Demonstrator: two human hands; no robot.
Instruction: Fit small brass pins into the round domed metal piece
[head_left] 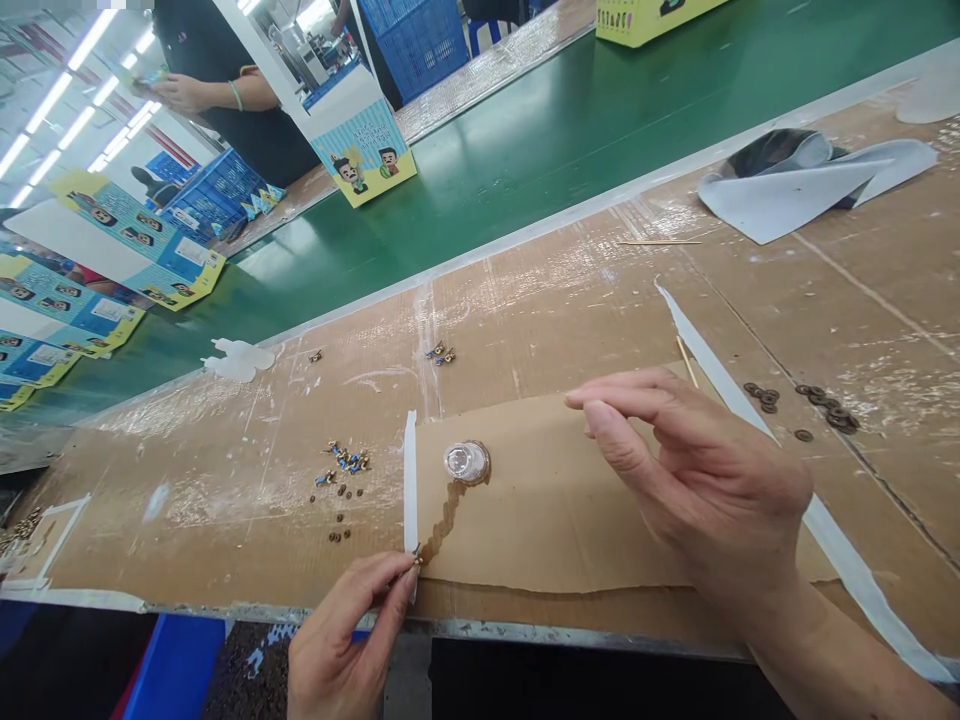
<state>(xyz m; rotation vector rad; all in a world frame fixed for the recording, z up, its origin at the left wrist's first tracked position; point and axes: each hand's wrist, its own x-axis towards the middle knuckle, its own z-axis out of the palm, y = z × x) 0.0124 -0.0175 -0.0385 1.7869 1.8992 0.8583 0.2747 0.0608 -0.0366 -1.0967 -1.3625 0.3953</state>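
My left hand (345, 640) pinches a tiny dark metal part (415, 561) in its fingers (391, 592), braced low against the tan cardboard sheet (540, 520) for steadiness, I reckon. My right hand (697, 490) hangs open above it, holding nothing.

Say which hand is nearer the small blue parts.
Left. The left hand is below and right of the small blue parts; the right hand is far to their right.
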